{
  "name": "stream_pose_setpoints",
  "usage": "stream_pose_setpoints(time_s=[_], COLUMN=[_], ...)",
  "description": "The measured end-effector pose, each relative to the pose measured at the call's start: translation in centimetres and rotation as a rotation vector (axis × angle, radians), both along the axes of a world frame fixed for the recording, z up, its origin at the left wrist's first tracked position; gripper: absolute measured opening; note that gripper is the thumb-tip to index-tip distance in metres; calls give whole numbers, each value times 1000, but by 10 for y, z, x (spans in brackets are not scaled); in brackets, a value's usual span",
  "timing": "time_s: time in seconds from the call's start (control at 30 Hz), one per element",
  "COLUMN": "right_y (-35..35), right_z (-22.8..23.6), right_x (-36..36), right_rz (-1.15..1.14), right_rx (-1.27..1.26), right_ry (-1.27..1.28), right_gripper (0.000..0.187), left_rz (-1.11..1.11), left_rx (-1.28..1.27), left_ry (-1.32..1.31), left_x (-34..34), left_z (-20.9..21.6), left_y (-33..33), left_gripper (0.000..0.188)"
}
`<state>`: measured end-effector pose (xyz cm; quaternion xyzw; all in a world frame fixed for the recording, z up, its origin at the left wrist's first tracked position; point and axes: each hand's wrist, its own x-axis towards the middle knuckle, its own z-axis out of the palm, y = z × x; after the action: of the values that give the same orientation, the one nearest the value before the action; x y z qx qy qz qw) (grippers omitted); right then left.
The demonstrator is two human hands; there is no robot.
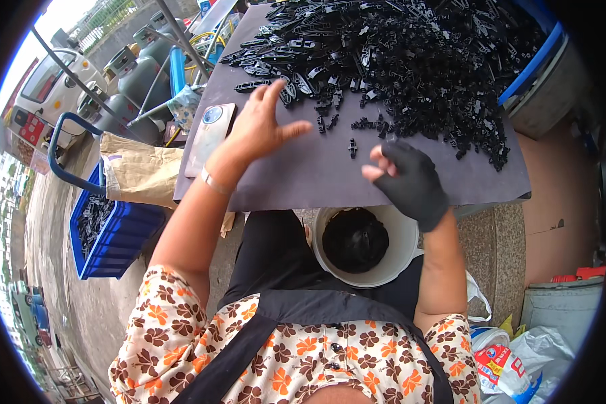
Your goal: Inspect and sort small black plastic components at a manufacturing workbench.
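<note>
My left hand [266, 128] is bare, fingers stretched out and thumb apart, over the left part of the grey-topped table [276, 182]. It holds nothing and is nearest to long black plastic clips [296, 84] at the edge of the heap. My right hand [414, 182] wears a black fingerless glove and hovers over the table's near edge. Its fingers are loosely curled, thumb and fingertips apart, with nothing visible between them. A single small black plastic part [353, 148] lies just left of it. Small black parts [424, 87] form a big pile beyond.
Between my legs stands a white bucket [405, 249] with something black inside. A phone-like flat case [211, 138] lies at the table's left edge. Left stand a blue crate [124, 232] of black parts, a brown paper sack [141, 168] and gas cylinders [138, 84]. Plastic bags [545, 357] lie lower right.
</note>
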<state>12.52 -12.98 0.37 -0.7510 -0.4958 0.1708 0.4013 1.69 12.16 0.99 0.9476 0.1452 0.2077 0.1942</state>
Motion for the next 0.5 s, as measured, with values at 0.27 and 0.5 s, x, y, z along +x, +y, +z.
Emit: stream_pose_setpoints(time_s=[0.27, 0.5], right_y=[38, 20], right_z=[-30, -17], right_x=[-2, -1], right_rz=[-201, -193], right_rx=[98, 125], right_ry=[-727, -156], right_gripper=[19, 17], left_rz=[132, 27], left_rx=[229, -6], left_ry=[6, -337], left_x=[36, -14], left_z=[-38, -37], left_y=[15, -21], left_gripper=[29, 22])
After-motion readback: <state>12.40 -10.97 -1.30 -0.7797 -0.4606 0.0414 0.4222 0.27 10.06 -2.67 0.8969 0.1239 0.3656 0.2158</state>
